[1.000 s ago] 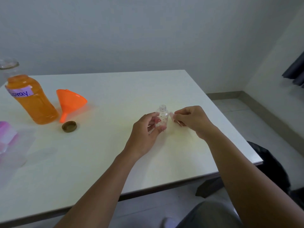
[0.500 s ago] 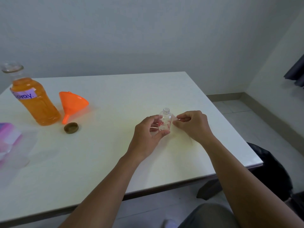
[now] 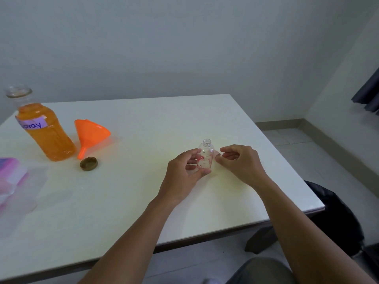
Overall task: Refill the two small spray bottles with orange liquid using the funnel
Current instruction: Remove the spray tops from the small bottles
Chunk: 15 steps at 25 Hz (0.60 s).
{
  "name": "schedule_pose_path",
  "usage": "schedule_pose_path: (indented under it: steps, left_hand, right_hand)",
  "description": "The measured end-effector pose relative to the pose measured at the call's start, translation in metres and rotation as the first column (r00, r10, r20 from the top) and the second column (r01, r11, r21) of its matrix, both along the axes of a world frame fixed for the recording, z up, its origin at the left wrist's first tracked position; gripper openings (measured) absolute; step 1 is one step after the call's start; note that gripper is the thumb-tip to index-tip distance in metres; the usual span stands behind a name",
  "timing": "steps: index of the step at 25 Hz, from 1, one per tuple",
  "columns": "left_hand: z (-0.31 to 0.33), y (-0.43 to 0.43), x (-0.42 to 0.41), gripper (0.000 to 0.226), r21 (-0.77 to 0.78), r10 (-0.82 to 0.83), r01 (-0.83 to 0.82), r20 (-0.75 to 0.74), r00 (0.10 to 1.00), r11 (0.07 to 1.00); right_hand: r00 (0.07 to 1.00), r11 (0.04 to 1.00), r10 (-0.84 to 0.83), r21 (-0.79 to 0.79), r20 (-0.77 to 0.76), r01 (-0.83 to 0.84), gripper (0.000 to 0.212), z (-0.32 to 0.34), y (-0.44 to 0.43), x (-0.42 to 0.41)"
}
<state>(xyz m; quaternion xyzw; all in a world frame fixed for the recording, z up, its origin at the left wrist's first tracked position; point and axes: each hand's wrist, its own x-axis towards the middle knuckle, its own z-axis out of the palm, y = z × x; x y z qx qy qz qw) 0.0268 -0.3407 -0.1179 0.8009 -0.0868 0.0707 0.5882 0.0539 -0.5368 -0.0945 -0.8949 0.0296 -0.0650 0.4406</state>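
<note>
A small clear spray bottle [image 3: 206,156] with red print stands uncapped and empty near the middle of the white table [image 3: 127,201]. My left hand [image 3: 184,175] grips it between thumb and fingers. Just right of the bottle is my right hand [image 3: 241,162], fingers loosely curled and apart, thumb tip near the glass, with nothing visible in it. An orange funnel [image 3: 91,134] lies on its side at the far left. Beside it stands a large open bottle of orange liquid [image 3: 48,134] labelled "spray". I see only one small bottle.
A brown cap [image 3: 88,163] lies in front of the funnel. A pink and clear plastic container [image 3: 14,181] sits at the left edge. The table's right edge drops to a tiled floor with a dark bag [image 3: 338,218].
My right hand was pinched on a small pinkish piece beside the bottle; now its fingers have spread and the piece is out of sight. My left hand kept hold of the bottle.
</note>
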Motion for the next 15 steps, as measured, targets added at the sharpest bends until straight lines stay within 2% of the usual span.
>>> schedule_pose_path:
  steps: [3, 5, 8, 10, 13, 15]
  left_hand:
    - [0.001, 0.005, -0.004, 0.068, 0.015, -0.008, 0.008, -0.058, 0.998, 1.000]
    - [0.003, 0.015, -0.013, 0.068, 0.056, -0.010, 0.015, -0.081, 0.997, 0.998]
    - [0.007, 0.042, -0.039, 0.056, 0.097, 0.030, -0.025, -0.052, 0.998, 0.995]
    - [0.014, 0.065, -0.059, 0.046, 0.107, 0.096, -0.095, -0.004, 0.995, 0.990]
    - [0.028, 0.104, -0.090, 0.033, 0.108, 0.258, -0.266, 0.085, 0.962, 0.958]
    - [0.037, 0.135, -0.111, 0.027, 0.093, 0.389, -0.406, 0.163, 0.907, 0.909]
  right_hand:
    - [1.000, 0.999, 0.004, -0.033, -0.015, -0.004, 0.039, 0.003, -0.005, -0.005]
    - [0.999, 0.996, -0.027, -0.082, 0.028, 0.029, 0.035, 0.007, -0.009, -0.013]
    - [0.963, 0.989, -0.118, -0.056, 0.242, 0.135, 0.023, 0.018, -0.003, -0.033]
    - [0.890, 0.986, -0.148, -0.002, 0.431, 0.165, 0.019, 0.027, 0.013, -0.049]
    - [0.794, 0.998, -0.053, -0.001, 0.605, 0.067, 0.015, 0.040, 0.051, -0.071]
    - [0.738, 0.999, 0.047, -0.036, 0.673, -0.030, 0.015, 0.045, 0.085, -0.084]
